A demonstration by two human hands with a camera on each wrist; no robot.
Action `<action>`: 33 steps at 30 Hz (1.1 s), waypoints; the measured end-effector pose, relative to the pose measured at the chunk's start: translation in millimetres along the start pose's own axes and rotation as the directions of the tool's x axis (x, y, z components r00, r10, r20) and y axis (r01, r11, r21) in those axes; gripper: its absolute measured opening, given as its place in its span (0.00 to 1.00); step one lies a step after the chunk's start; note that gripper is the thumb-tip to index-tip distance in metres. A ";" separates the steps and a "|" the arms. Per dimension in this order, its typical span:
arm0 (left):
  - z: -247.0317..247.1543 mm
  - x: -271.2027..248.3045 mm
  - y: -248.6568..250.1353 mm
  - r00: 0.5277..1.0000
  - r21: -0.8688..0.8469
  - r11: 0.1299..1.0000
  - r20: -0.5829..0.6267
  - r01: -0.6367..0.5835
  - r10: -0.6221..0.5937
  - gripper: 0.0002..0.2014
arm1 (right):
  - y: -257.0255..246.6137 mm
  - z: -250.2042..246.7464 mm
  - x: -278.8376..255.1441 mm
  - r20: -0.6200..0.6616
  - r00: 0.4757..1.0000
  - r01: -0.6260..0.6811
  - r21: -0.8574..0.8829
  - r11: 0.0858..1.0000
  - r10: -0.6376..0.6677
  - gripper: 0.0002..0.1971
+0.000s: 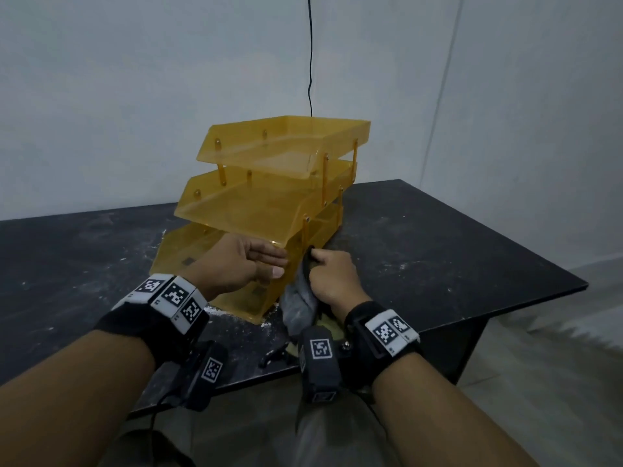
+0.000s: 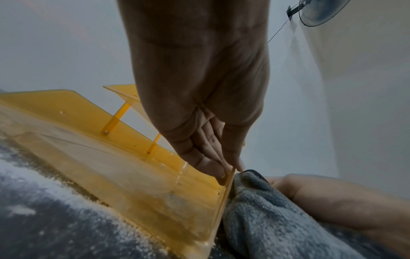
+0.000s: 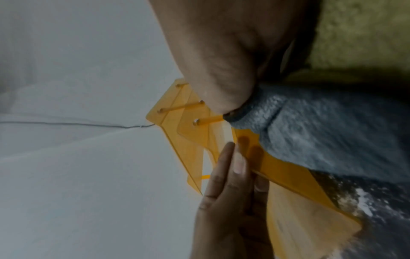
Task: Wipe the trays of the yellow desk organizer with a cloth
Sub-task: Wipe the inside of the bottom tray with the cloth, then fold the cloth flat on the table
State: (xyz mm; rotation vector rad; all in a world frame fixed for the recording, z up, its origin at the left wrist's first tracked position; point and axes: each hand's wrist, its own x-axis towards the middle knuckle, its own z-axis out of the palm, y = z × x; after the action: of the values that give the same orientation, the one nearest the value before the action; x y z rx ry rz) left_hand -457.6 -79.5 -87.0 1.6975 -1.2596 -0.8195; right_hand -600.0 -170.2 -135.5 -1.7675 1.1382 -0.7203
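The yellow translucent organizer (image 1: 269, 197) with three stepped trays stands on the black table (image 1: 438, 247). My left hand (image 1: 279, 264) pinches the right side wall of the bottom tray (image 1: 188, 251), thumb on one face and straight fingers on the other (image 2: 221, 166). In the right wrist view those fingers (image 3: 246, 140) show through the plastic. My right hand (image 1: 332, 278) grips a bunched grey cloth (image 1: 298, 308) and holds it against the outer face of that same wall (image 2: 266, 219). The cloth (image 3: 321, 131) is dusted white. The wall below it is hidden.
White powder lies on the table around the bottom tray's front corner (image 1: 219, 311) and in streaks to the left. A black cable (image 1: 310, 62) hangs down the wall behind the organizer. The table's front edge is under my wrists and its right corner (image 1: 583, 284) is close.
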 end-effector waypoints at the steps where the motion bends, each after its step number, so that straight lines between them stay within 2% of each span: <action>1: 0.1 -0.7 0.6 1.000 0.019 1.000 -0.003 0.007 -0.007 0.16 | 3.3 -1.5 -0.5 -0.012 1.000 -0.024 0.103 0.994 0.025 0.19; 5: -2.9 -5.1 11.8 0.999 0.096 0.995 -0.039 0.032 -0.028 0.14 | 3.0 -14.0 -2.1 -0.191 0.969 -0.071 0.401 0.913 0.159 0.22; 9: -15.0 -11.6 30.7 0.989 0.148 0.989 -0.142 -0.030 0.051 0.13 | -27.5 -29.6 0.9 -0.299 0.948 0.083 0.573 0.815 0.113 0.24; 12: -23.3 -15.5 37.1 0.973 0.142 0.988 -0.213 -0.058 0.088 0.17 | -49.3 -25.8 5.2 -0.349 0.937 0.178 0.491 0.853 0.005 0.26; 15: -29.4 -18.2 34.8 0.958 0.178 0.980 -0.258 -0.084 0.128 0.20 | -55.7 -6.1 -3.8 -0.326 0.940 0.197 0.275 0.941 -0.101 0.26; 17: -34.0 -19.2 29.9 0.948 0.197 0.977 -0.290 -0.075 0.131 0.21 | -50.5 6.5 -14.0 -0.333 0.926 0.231 0.127 0.965 -0.178 0.25; 19: -37.7 -18.5 23.9 0.941 0.207 0.977 -0.319 -0.050 0.115 0.26 | -42.3 16.5 -25.0 -0.269 0.925 0.284 0.022 0.959 -0.268 0.24; 21: -38.5 -18.4 19.2 0.931 0.232 0.973 -0.351 -0.015 0.098 0.30 | -33.6 24.4 -38.8 -0.149 0.928 0.339 -0.044 0.940 -0.341 0.23; 23: -38.5 -19.5 16.5 0.925 0.227 0.973 -0.378 0.046 0.045 0.33 | -26.9 31.0 -54.4 -0.051 0.918 0.391 -0.035 0.920 -0.392 0.22; 25: -42.1 -22.5 16.2 0.920 0.190 0.977 -0.392 0.099 -0.017 0.32 | -26.6 32.7 -63.2 -0.027 0.925 0.380 0.019 0.925 -0.380 0.22; 27: -49.5 -30.2 17.2 0.946 0.171 0.978 -0.320 0.120 -0.060 0.27 | -33.1 30.1 -62.5 -0.017 0.937 0.348 0.077 0.934 -0.348 0.22; 29: -58.0 -40.8 17.2 0.985 0.140 0.984 -0.151 0.110 -0.088 0.22 | -45.3 27.5 -60.0 -0.009 0.929 0.367 0.121 0.922 -0.369 0.22; 31: -63.8 -52.0 17.1 0.997 0.126 0.990 0.021 0.068 -0.071 0.23 | -61.5 27.4 -59.3 -0.022 0.906 0.421 0.159 0.893 -0.423 0.23; 32: -67.5 -56.6 16.3 0.998 0.120 0.992 0.055 0.033 -0.040 0.24 | -70.2 29.8 -58.9 -0.032 0.891 0.450 0.189 0.873 -0.453 0.23; 33: -71.8 -59.2 15.0 0.999 0.092 0.996 0.038 -0.009 0.006 0.23 | -79.5 32.7 -58.2 -0.042 0.878 0.474 0.220 0.852 -0.477 0.23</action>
State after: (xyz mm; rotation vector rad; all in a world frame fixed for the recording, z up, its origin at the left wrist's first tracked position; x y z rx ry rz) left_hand -417.7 -7.1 -41.8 1.7564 -1.3472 -0.8030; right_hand -565.5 -90.4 -78.7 -1.8679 0.5713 -1.0836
